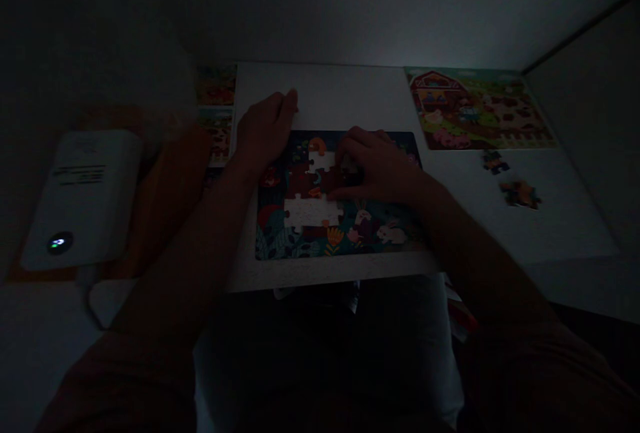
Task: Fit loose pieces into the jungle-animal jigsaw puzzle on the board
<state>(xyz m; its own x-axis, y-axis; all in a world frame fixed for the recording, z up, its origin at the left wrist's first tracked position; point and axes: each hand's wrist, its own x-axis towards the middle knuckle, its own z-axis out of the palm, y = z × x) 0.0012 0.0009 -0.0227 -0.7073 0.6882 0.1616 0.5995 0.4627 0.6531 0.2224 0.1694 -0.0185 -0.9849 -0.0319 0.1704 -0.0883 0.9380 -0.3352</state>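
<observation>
The scene is dim. A jigsaw puzzle, partly filled, lies in front of me, with rabbits and flowers on it and pale gaps in its middle. My right hand rests over its upper right part. The thumb and bent fingers sit on either side of a dark brown puzzle piece among the fitted ones; shadow hides part of the grip. My left hand is closed at the puzzle's upper left corner, thumb pointing up. Whatever lies inside its curled fingers is hidden.
Two loose clusters of puzzle pieces, one small and one larger, lie on the right. Behind them is a farm picture. At left, a white power bank with a cable sits on an orange-brown surface. More pictures are beside it.
</observation>
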